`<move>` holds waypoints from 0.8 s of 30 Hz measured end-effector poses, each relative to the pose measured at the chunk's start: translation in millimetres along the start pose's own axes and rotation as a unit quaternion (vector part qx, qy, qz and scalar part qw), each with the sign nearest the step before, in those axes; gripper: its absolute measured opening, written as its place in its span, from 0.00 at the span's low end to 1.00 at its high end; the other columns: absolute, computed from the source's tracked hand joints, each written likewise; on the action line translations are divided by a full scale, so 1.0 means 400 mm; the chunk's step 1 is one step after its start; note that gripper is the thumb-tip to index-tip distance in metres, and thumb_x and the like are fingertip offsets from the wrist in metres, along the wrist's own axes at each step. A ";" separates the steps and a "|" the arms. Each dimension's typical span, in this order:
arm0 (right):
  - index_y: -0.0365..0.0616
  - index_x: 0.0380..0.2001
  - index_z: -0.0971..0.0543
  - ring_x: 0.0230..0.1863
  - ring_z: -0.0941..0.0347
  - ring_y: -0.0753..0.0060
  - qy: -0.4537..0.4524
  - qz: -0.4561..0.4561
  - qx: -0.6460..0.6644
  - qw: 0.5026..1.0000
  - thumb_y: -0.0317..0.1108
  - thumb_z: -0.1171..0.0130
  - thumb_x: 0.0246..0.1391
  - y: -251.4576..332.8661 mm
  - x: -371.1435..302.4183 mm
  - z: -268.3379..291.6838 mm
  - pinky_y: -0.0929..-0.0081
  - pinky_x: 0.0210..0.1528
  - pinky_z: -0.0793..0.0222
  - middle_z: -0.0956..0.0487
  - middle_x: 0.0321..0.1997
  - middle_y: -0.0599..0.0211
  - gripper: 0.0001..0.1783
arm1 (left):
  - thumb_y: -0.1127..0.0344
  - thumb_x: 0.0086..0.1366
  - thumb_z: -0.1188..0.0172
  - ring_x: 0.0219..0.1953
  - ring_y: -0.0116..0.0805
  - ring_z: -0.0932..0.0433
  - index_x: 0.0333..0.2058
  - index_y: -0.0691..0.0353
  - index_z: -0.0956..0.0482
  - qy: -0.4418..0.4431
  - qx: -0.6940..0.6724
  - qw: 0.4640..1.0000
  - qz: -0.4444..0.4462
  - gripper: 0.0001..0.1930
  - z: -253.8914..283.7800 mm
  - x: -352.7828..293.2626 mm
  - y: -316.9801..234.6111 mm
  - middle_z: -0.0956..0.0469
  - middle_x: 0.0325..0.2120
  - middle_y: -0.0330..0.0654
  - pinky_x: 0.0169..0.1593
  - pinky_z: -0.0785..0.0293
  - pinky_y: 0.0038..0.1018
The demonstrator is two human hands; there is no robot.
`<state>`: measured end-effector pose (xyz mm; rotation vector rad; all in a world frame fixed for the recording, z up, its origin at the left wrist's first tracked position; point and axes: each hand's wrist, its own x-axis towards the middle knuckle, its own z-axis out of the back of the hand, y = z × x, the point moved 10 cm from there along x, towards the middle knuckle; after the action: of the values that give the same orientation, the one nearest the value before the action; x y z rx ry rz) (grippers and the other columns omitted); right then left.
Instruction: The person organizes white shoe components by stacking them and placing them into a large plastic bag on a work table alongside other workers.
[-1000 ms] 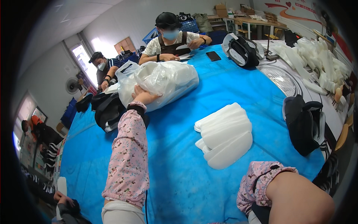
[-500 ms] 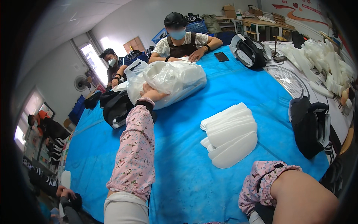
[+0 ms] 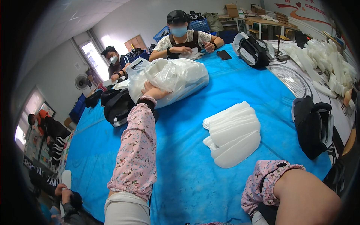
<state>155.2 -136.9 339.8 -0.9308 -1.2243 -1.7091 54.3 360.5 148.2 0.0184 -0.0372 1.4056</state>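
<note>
My left hand (image 3: 153, 91), at the end of a pink flowered sleeve, is closed on the near side of a bulging translucent plastic bag (image 3: 183, 80) filled with white material. Some of its fingers are hidden against the plastic. Bent at the lower right is my right arm in a matching sleeve (image 3: 258, 183); its hand does not show. Between the bag and that arm, a fanned stack of white shoe insoles (image 3: 232, 137) lies on the blue table cover (image 3: 180, 161).
Black shoes (image 3: 313, 127) stand at the right edge, with more beside the bag (image 3: 119, 107) and at the far right (image 3: 252, 50). A phone (image 3: 224, 55) lies near a co-worker (image 3: 183, 41) across the table. White pieces (image 3: 326, 63) are heaped at far right.
The co-worker across the table has raised and shifted their hands, with white pieces now showing between them. Another worker at the left has moved their hands. My left hand stays at the bag.
</note>
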 end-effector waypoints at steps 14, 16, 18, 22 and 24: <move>0.35 0.14 0.30 0.08 0.40 0.70 0.027 0.006 -0.008 1.000 0.29 0.55 0.48 0.003 -0.007 -0.016 0.76 0.08 0.46 0.36 0.09 0.66 0.13 | 0.28 0.38 0.50 0.60 0.45 0.74 0.58 0.59 0.66 -0.010 0.015 1.000 -0.011 0.57 -0.017 0.029 0.017 0.68 0.58 0.47 0.59 0.68 0.43; 0.35 0.14 0.30 0.08 0.40 0.70 0.050 0.012 -0.016 0.999 0.29 0.55 0.48 0.007 -0.014 -0.035 0.76 0.08 0.46 0.36 0.09 0.66 0.13 | 0.28 0.38 0.50 0.60 0.45 0.74 0.58 0.60 0.67 -0.002 0.020 1.000 -0.009 0.57 -0.019 0.025 0.012 0.68 0.58 0.47 0.59 0.69 0.43; 0.34 0.15 0.30 0.08 0.40 0.70 0.011 0.045 -0.026 0.999 0.29 0.54 0.48 0.017 -0.013 -0.017 0.76 0.08 0.46 0.36 0.09 0.66 0.12 | 0.28 0.39 0.51 0.61 0.46 0.73 0.58 0.60 0.66 -0.008 0.016 1.000 -0.016 0.57 -0.016 0.023 0.005 0.67 0.58 0.49 0.59 0.69 0.43; 0.37 0.22 0.29 0.13 0.37 0.69 -0.006 -0.055 0.016 0.998 0.31 0.55 0.49 -0.028 -0.026 0.038 0.77 0.16 0.40 0.33 0.16 0.64 0.09 | 0.29 0.40 0.51 0.61 0.48 0.72 0.58 0.61 0.61 -0.014 0.013 0.999 -0.032 0.55 -0.012 0.023 -0.004 0.65 0.58 0.53 0.58 0.69 0.45; 0.39 0.28 0.28 0.18 0.34 0.69 -0.027 -0.124 0.007 0.992 0.33 0.56 0.50 -0.064 -0.116 0.203 0.79 0.24 0.34 0.30 0.22 0.64 0.10 | 0.30 0.41 0.51 0.60 0.49 0.70 0.57 0.61 0.59 -0.006 0.030 0.999 -0.034 0.54 -0.027 0.035 0.008 0.64 0.58 0.54 0.58 0.67 0.46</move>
<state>158.5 -44.9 309.6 -0.8476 -1.4358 -1.8752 53.5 375.2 137.8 0.0773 -0.0028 1.3383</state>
